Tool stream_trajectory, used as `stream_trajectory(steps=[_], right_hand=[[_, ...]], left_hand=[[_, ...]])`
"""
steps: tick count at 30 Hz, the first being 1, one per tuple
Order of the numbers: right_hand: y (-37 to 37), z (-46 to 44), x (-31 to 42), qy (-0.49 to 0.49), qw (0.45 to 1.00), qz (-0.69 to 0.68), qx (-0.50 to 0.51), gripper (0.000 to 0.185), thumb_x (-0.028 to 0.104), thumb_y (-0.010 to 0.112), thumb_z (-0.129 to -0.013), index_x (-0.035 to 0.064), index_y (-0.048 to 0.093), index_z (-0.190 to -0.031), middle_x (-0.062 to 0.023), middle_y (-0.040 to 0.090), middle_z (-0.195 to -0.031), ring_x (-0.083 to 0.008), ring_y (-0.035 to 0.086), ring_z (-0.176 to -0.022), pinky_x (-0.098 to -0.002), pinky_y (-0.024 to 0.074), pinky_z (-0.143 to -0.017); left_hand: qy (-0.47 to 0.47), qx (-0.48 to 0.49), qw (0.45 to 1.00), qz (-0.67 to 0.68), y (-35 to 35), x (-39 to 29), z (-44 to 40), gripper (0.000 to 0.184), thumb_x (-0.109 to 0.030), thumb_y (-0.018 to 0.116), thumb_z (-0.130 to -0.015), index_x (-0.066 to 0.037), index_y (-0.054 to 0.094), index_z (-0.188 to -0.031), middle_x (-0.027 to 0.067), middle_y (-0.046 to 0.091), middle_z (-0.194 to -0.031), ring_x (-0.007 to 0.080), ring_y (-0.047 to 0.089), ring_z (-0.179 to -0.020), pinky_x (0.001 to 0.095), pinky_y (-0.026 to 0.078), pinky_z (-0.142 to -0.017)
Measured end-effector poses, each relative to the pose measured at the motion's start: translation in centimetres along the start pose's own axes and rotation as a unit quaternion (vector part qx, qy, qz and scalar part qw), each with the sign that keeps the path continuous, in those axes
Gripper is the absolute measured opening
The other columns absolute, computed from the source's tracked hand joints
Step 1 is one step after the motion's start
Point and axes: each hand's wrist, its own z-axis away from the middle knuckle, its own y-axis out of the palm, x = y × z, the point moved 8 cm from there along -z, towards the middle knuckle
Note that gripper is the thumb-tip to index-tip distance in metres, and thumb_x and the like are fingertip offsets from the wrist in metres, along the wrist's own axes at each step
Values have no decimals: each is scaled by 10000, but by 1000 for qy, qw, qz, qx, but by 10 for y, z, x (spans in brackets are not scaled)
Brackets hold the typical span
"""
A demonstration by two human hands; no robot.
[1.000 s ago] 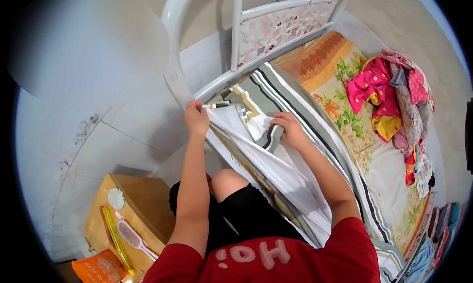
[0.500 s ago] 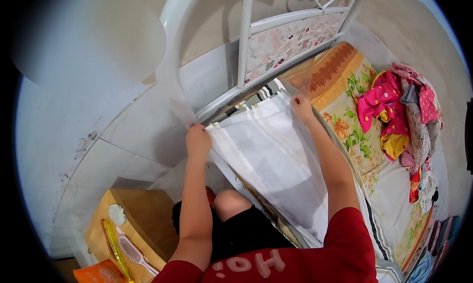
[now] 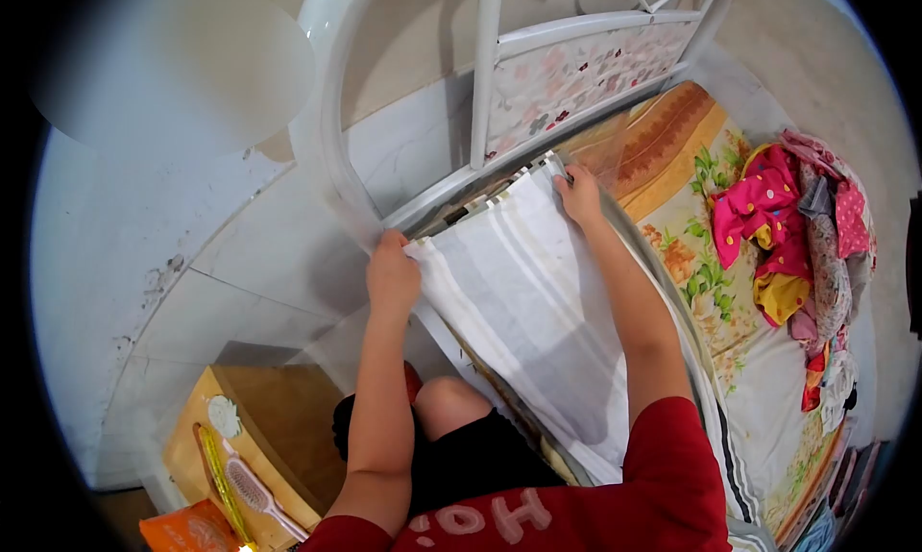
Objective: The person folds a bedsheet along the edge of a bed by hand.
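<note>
A striped cloth (image 3: 523,302) lies on the bed with its pale underside up, and its far edge runs between my two hands. At that edge's left corner, beside the bed frame, my left hand (image 3: 393,275) pinches the fabric. The right corner is in the fingers of my right hand (image 3: 580,196). Short bits of darker stripe show along the far edge. Grey and dark striped fabric also shows at the cloth's right side, under my right forearm.
A white metal headboard (image 3: 595,31) stands beyond the cloth. Pink and yellow clothes (image 3: 768,206) lie on the floral mattress (image 3: 706,264) at the right. At the lower left, a wooden cabinet (image 3: 279,408) bears a hairbrush (image 3: 252,485); an orange packet (image 3: 192,529) is beside it.
The cloth's striped top face has been turned over, so its pale underside now faces up. My right hand has moved away toward the headboard and holds the far right corner.
</note>
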Motion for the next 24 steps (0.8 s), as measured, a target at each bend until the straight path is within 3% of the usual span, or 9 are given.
stream_trajectory(steps=[6,10,11,13,17,19,20,22,24], right_hand=[[-12,-8,-2,57,997,35,47,212,157,660,-765,-47,639,-820,-217,634,-730,-387,611,-690,-429,477,-659],[-43,-20,4,111,992,-37,40,197,145,640,-798,-48,642,-836,-217,636,-761,-361,619,-711,-405,474,-669],[-58,-27,13,81,996,-43,12,198,144,631,-812,-49,641,-852,-217,636,-775,-351,621,-716,-397,473,-672],[-75,-36,20,51,997,-49,-13,199,144,622,-826,-49,641,-868,-218,635,-788,-341,622,-722,-390,471,-675],[-91,-49,22,1,995,-7,-104,204,153,617,-833,-47,634,-869,-211,625,-748,-367,614,-711,-396,470,-670],[-68,-48,-13,73,993,92,-29,235,162,614,-831,-20,625,-978,-209,638,-921,-378,610,-842,-421,472,-733],[-56,-39,-25,74,993,92,-27,235,162,614,-831,-20,625,-978,-209,638,-921,-378,610,-842,-421,472,-733],[-33,-23,-41,46,978,201,3,347,160,622,-809,23,573,-1124,-223,567,-1153,-401,537,-1035,-463,436,-861],[-33,-3,-2,3,974,222,-46,398,161,631,-794,45,547,-1166,-227,518,-1218,-412,485,-1099,-484,400,-912]], left_hand=[[-52,14,997,-63,10,27,-1,158,-35,501,-763,-7,593,-888,220,625,-885,394,599,-872,468,467,-767],[-12,56,994,-93,17,25,-6,182,-33,479,-774,-10,643,-852,219,625,-932,397,596,-892,470,465,-773],[-14,57,994,-93,16,23,-7,182,-33,479,-774,-10,643,-852,219,625,-932,397,596,-892,470,465,-773],[20,-41,999,4,-4,6,-9,169,-31,481,-786,-3,629,-862,216,610,-880,394,585,-862,457,466,-765],[49,-69,995,48,2,-5,-12,147,-33,509,-807,-3,621,-898,205,583,-888,379,565,-866,441,458,-785],[143,-137,977,82,9,-11,-6,176,-32,539,-817,-10,596,-982,187,560,-937,365,544,-901,435,445,-814],[142,-136,977,82,13,-8,-4,176,-32,539,-817,-10,596,-982,187,560,-937,365,544,-901,435,445,-814],[76,-15,987,137,37,5,-7,278,-38,572,-812,-20,562,-1089,183,541,-1035,370,533,-964,439,435,-843],[64,-42,991,106,45,12,-7,309,-47,580,-808,-20,549,-1113,187,558,-1029,366,543,-965,432,435,-851]])
